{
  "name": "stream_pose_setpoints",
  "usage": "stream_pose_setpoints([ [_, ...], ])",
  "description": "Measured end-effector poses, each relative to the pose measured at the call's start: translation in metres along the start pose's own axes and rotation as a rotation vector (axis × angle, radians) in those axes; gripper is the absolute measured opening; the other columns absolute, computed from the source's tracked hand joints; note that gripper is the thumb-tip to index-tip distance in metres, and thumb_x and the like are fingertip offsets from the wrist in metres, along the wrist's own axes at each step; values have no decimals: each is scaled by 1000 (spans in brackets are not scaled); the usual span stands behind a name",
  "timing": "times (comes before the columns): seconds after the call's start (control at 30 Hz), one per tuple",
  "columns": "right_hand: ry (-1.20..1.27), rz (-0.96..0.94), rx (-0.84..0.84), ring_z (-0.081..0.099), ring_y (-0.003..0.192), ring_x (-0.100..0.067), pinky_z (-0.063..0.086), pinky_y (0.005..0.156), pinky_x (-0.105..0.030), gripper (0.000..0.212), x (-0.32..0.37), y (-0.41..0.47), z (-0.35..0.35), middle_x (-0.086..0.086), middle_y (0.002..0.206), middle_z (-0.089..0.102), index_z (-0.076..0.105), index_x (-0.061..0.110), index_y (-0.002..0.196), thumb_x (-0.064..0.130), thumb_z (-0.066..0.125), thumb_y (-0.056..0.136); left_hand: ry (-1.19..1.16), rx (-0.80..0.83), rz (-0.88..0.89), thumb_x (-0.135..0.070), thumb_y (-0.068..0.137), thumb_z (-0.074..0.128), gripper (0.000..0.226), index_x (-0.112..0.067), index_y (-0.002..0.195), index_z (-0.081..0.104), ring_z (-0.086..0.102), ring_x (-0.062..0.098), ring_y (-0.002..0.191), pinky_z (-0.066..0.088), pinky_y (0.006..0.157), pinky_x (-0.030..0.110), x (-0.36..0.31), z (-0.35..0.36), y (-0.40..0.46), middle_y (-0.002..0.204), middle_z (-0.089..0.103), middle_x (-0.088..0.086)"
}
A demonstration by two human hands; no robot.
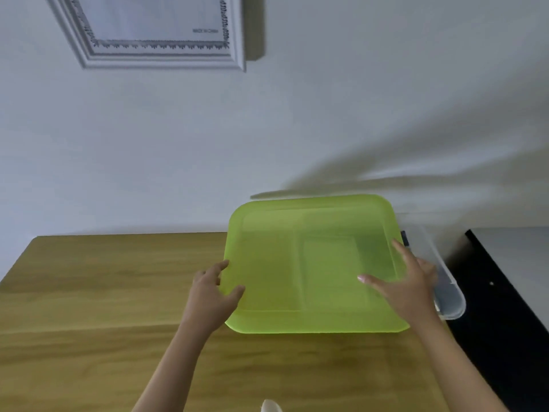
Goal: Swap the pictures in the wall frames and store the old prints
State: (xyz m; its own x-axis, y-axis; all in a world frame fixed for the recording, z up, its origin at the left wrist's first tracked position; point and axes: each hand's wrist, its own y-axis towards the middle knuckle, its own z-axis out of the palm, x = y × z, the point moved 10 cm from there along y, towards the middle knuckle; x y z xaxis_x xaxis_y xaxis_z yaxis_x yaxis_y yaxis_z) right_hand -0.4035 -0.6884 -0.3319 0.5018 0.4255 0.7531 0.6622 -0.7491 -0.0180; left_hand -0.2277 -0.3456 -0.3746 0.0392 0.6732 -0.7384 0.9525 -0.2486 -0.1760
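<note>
**Green lid held over a clear box at the worktop's far right**

Pale wall (297,120) fills the upper half of the view, and a white moulded picture frame (154,52) hangs on it at the upper left, with a print (154,19) inside whose small lettering is too blurred to read. A second, wood-toned edge (255,28) shows just behind the frame's right side. Below, a wooden worktop (89,292) runs up to the wall.

A translucent green lid (309,263) sits over the far right part of the worktop, its right edge overlapping a clear plastic box (448,292) that juts out from beneath it. Whether the lid rests on the box or is held just above it cannot be told.

The left hand (211,292) grips the lid's left edge, thumb on top and fingers curled round the rim. The right hand (407,283) lies on the lid's right side with fingers spread and straight, its grip loose, pressing rather than clutching.

A dark cabinet (505,292) stands to the right of the worktop. A small pale object (271,406) shows at the bottom edge, too cropped to identify.
</note>
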Motion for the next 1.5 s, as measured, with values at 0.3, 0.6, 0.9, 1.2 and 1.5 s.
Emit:
stream_pose_setpoints([
  [0.3, -54, 47, 52, 21, 130, -26, 34, 102, -42, 93, -88, 62, -75, -13, 137, 25, 38, 29, 141, 34, 86, 62, 58, 66, -32, -37, 77, 68, 66, -25, 136, 42, 53, 24, 109, 46, 91, 35, -76, 108, -16, 125, 46, 11],
  [0.6, -114, 101, 159, 23, 129, -29, 30, 106, -43, 95, -126, 95, -61, -17, 134, 31, 35, 26, 142, 42, 84, 62, 143, 24, -136, -35, 78, 65, 66, -25, 138, 39, 51, 20, 95, 42, 83, 29, -84, 139, -15, 123, 46, 10],
  [0.9, -192, 82, 179, 23, 128, -33, 31, 104, -46, 100, -143, 108, -59, -11, 130, 33, 36, 31, 142, 59, 79, 56, 228, 37, -167, -38, 77, 66, 66, -27, 137, 40, 53, 27, 107, 48, 91, 41, -80, 148, -15, 118, 46, 7],
  [1.2, -34, 62, 159, 31, 132, -25, 39, 100, -43, 99, -156, 105, -55, -1, 138, 23, 41, 39, 135, 66, 76, 47, 138, 47, -173, -33, 89, 55, 63, -31, 144, 24, 52, 29, 94, 46, 87, 39, -76, 163, -24, 121, 34, 11],
  [1.5, -124, -18, 114, 41, 129, -20, 44, 94, -43, 97, -148, 95, -58, -1, 139, 36, 34, 34, 141, 71, 68, 59, 0, 63, -113, -32, 90, 55, 64, -36, 145, 21, 45, 28, 121, 39, 95, 36, -68, 169, -30, 134, 46, 14],
])
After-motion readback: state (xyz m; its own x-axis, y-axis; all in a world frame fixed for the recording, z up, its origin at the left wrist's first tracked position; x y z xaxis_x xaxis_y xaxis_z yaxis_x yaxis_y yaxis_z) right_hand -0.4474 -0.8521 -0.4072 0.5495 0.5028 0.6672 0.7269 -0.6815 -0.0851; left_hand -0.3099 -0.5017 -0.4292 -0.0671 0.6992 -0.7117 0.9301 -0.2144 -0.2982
